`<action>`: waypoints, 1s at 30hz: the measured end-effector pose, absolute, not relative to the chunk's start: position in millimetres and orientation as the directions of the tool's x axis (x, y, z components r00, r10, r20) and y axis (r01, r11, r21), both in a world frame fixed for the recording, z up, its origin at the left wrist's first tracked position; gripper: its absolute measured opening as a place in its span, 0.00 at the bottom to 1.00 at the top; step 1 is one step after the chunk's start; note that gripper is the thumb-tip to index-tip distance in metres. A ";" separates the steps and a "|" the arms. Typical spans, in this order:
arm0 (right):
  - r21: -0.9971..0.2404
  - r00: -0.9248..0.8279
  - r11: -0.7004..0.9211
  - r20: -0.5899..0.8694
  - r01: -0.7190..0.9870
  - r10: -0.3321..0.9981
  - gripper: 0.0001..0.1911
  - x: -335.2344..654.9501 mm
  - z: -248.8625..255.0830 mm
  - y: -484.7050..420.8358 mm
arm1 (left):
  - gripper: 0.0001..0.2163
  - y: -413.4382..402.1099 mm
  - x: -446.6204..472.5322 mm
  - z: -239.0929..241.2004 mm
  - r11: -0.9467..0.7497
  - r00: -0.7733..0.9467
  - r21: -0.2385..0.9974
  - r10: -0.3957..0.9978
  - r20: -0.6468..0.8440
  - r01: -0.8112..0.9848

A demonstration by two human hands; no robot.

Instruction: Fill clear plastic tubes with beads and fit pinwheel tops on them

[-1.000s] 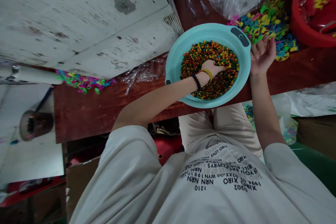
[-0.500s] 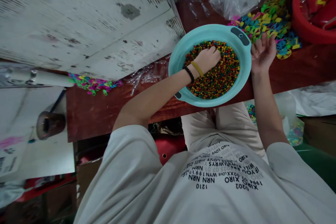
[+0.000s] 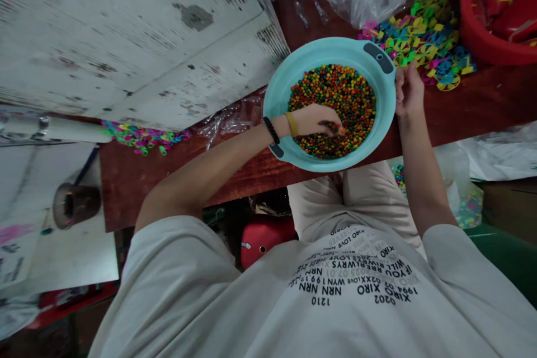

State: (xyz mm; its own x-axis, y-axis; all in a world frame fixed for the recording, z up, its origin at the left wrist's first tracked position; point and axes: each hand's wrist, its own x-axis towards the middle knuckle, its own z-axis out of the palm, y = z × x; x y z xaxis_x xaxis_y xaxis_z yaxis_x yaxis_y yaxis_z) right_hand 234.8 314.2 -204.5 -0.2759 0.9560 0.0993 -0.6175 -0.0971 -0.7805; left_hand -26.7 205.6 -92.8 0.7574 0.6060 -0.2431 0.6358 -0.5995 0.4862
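Left hand [image 3: 318, 119], half-curled, lay among the beads [image 3: 352, 98] in the blue basin [image 3: 278, 85] on the desk [image 3: 486, 96], most of them ahead and rightward; whether it gripped any we couldn't tell. Right hand [image 3: 410, 89], bent, stood farther off by the rim, its hold unclear

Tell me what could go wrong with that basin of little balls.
The light blue basin sits close to the front edge of the table, so a nudge might tip it. The left hand, in among the little balls, could flick some out. Loose plastic pieces near the right hand could get swept in.
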 end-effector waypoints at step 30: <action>-0.739 -0.331 -0.288 -0.093 -0.609 0.939 0.38 236.4 -190.8 310.4 | 0.22 275.3 -32.4 -83.5 -0.803 0.780 0.085 0.538 -0.320 0.589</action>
